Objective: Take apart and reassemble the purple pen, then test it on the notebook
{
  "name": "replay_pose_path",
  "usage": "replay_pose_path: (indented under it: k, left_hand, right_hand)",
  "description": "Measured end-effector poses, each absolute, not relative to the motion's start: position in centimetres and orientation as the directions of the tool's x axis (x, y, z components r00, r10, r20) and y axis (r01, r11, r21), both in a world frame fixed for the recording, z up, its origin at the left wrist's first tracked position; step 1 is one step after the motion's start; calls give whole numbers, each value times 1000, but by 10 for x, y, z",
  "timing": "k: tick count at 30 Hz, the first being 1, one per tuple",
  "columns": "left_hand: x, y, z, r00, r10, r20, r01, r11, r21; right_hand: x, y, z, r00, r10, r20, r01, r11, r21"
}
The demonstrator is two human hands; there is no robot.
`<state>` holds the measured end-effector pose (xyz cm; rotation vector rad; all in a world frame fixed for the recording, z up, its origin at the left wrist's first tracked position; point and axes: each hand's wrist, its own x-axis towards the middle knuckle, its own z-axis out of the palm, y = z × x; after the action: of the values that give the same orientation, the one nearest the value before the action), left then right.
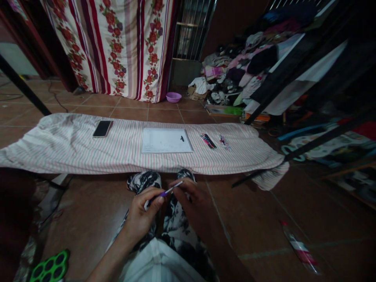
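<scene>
Above my knees, my left hand pinches a slim purple-and-white pen between thumb and fingers. The pen slants up to the right, and its pale end lies at the curled fingers of my right hand, which close around that end. Shadow hides part of the right fingertips. Beyond my hands, a spiral notebook rests on the striped cloth, with a small black piece on its page. Right of it lie several pens and a cluster of small pinkish items too blurred to name.
A striped cloth covers the low bench, with a phone at its left. A plastic bottle and a green object with round dark cups are on the tiled floor. Behind stand a purple basin and heaped clothes.
</scene>
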<state>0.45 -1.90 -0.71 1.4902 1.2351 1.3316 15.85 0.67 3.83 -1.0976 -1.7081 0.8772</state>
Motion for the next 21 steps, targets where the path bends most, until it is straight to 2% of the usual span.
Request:
replay_pose_path:
  k: [5, 21]
  left_hand:
    - [3, -18, -2, 11, 968, 249, 157, -248, 956]
    - [3, -22, 1, 54, 984, 172, 89, -176, 980]
  right_hand:
    - [156, 6, 33, -174, 932, 317, 283, 356, -891]
    - [152, 3, 32, -243, 911, 332, 322, 399, -859]
